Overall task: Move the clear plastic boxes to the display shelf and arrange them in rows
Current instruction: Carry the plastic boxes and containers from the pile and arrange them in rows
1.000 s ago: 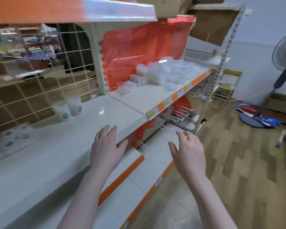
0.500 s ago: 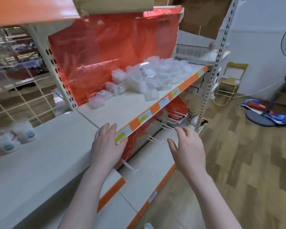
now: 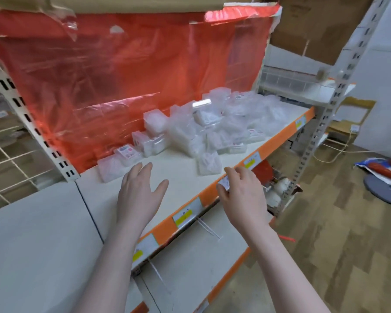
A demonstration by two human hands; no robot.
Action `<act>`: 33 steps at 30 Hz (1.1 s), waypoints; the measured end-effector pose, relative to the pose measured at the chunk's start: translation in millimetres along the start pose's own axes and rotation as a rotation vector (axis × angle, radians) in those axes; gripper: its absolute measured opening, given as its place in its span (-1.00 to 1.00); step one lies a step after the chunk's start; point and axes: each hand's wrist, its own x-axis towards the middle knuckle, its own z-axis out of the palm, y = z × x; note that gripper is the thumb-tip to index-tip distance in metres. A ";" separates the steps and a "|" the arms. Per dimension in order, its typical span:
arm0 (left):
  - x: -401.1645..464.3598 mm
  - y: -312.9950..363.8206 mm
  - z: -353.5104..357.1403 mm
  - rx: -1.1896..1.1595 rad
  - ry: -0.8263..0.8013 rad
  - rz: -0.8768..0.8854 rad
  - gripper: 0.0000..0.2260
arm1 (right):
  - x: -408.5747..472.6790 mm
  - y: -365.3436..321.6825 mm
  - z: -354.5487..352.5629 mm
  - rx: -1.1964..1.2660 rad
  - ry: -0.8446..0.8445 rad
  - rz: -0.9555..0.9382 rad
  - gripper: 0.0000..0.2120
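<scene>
The step in hand looks like the reach: both hands are out over the display shelf [image 3: 185, 177] and no box has been picked up yet.

On the left, a few clear plastic boxes [image 3: 113, 169] lie in a short line by the red plastic sheet [image 3: 122, 75] at the back of the shelf. One is flat and see-through, and the next one [image 3: 128, 153] has a small pink and blue label on its lid.

The left hand [image 3: 140, 195] hovers over the bare white part of the shelf, just in front of those boxes. Its fingers are straight and spread, and it holds nothing.

In the middle and to the right is the big pile of boxes [image 3: 224, 123]. They are small and clear, heaped any which way, some tipped on their sides. One box [image 3: 209, 164] sits apart near the front edge.

The right hand [image 3: 242, 195] is at the orange front edge, close to that lone box. Its fingers are bent a little, but I see nothing in them.

The next move likely calls for taking a box from the pile and setting it flat beside the ones on the left. The boxes look smooth and light, so they may slip or slide.
</scene>
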 end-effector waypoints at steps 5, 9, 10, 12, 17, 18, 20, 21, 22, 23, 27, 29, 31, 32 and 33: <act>12.8 -7.6 12.2 0.041 0.065 -0.170 -0.48 | 35.9 13.3 38.9 0.093 -0.085 -0.139 -0.66; 8.3 0.4 29.3 0.068 0.128 -0.343 -0.47 | 58.1 28.5 63.3 0.176 -0.190 -0.244 -0.66; 6.9 4.9 33.9 0.070 0.152 -0.388 -0.47 | 62.5 32.9 67.2 0.202 -0.214 -0.274 -0.65; 3.2 18.2 43.4 0.069 0.197 -0.475 -0.48 | 70.0 42.3 73.1 0.247 -0.253 -0.315 -0.64; -9.0 54.4 65.5 0.085 0.246 -0.596 -0.48 | 88.0 59.0 80.7 0.278 -0.374 -0.328 -0.58; -12.7 59.1 67.4 0.092 0.257 -0.622 -0.48 | 90.5 59.6 81.9 0.282 -0.393 -0.342 -0.58; -20.8 66.7 69.0 0.104 0.283 -0.669 -0.48 | 93.5 58.8 85.7 0.287 -0.428 -0.378 -0.58; -24.3 69.8 68.9 0.109 0.297 -0.688 -0.48 | 94.3 57.5 87.8 0.291 -0.451 -0.385 -0.59; -27.3 72.0 68.4 0.113 0.307 -0.704 -0.49 | 94.8 56.0 89.6 0.296 -0.474 -0.384 -0.59; -29.4 73.7 67.2 0.118 0.314 -0.717 -0.49 | 95.1 54.1 91.0 0.306 -0.493 -0.383 -0.59; -32.1 74.3 64.2 0.122 0.335 -0.742 -0.49 | 93.8 51.0 93.3 0.395 -0.589 -0.406 -0.59; -30.1 74.8 64.7 0.120 0.334 -0.737 -0.49 | 93.6 53.0 92.5 0.454 -0.619 -0.446 -0.57; -26.9 75.5 65.6 0.111 0.322 -0.720 -0.48 | 95.9 54.1 90.0 0.489 -0.658 -0.453 -0.51; -25.0 75.1 65.0 0.109 0.317 -0.710 -0.48 | 97.3 53.7 89.0 0.484 -0.674 -0.445 -0.47; -23.2 74.1 63.4 0.110 0.316 -0.702 -0.48 | 98.4 52.8 87.9 0.464 -0.678 -0.431 -0.43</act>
